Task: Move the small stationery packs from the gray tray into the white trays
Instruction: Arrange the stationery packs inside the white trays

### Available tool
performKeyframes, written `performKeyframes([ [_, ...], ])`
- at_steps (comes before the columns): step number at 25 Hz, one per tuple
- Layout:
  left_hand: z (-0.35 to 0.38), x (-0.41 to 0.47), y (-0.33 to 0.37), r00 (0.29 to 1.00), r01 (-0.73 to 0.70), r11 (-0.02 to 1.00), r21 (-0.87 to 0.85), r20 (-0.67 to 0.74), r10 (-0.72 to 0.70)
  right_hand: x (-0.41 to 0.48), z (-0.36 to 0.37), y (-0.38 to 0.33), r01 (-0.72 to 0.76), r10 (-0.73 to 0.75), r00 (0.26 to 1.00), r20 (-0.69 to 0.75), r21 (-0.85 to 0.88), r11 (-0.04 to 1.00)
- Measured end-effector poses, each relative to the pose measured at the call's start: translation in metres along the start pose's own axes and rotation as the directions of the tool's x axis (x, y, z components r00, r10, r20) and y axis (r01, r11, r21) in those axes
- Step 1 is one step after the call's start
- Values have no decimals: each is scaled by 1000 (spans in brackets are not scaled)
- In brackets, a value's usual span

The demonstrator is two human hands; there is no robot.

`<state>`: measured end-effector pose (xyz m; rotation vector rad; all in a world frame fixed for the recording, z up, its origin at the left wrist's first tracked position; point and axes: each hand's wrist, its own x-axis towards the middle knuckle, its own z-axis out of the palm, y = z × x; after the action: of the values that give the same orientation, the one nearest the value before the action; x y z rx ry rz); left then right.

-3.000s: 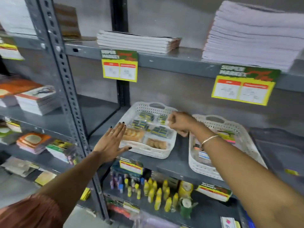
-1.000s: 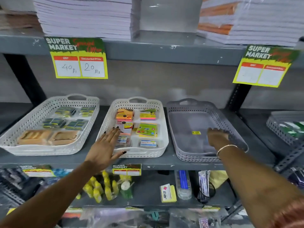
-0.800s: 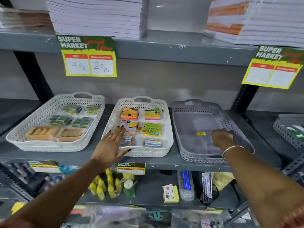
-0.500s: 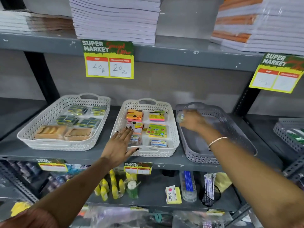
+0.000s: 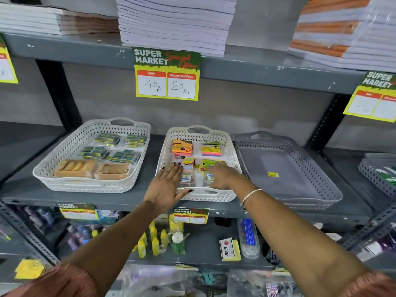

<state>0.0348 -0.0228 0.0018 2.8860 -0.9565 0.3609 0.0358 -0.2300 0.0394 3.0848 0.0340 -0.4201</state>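
Three trays stand on the middle shelf. The gray tray (image 5: pixel 304 155) on the right shows only a small yellow sticker on its floor. The middle white tray (image 5: pixel 232 155) holds several colourful stationery packs (image 5: pixel 211 148). My right hand (image 5: pixel 222 174) is inside this tray near its front right, fingers curled on a small clear pack (image 5: pixel 208 178) that rests low in the tray. My left hand (image 5: pixel 168 187) lies flat with fingers spread on the tray's front left rim. The left white tray (image 5: pixel 64 153) holds green packs and brown packs.
Stacks of notebooks (image 5: pixel 175 22) fill the shelf above, with yellow price tags (image 5: pixel 166 75) hanging from its edge. Another gray tray (image 5: pixel 377 174) is at the far right. The lower shelf holds yellow bottles (image 5: pixel 154 241) and boxes.
My right hand left the gray tray with a small clear pack and carried it left into the middle white tray. My left hand stayed on that tray's front rim.
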Motion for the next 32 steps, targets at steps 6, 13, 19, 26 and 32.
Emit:
performKeyframes([
  [6, -7, -2, -2, 1000, -25, 992, -125, 14, 27, -6, 5, 3, 7, -8, 1000, 11, 16, 1000],
  [13, -31, 41, -27, 981, 111, 935, -336, 186, -50, 4, 8, 6, 24, -28, 999, 45, 85, 996],
  [19, -25, 55, -27, 938, -16, 982, -186, 336, 79, 26, -22, 24, -33, 28, 999, 18, 444, 895],
  [26, -6, 64, -31, 920, -24, 981, -191, 379, 96, 68, -4, 36, -22, 20, 1000, 14, 198, 980],
  [32, -6, 65, -32, 938, -14, 961, -276, 329, 108, 80, -3, 34, 10, -16, 999, 47, 123, 992],
])
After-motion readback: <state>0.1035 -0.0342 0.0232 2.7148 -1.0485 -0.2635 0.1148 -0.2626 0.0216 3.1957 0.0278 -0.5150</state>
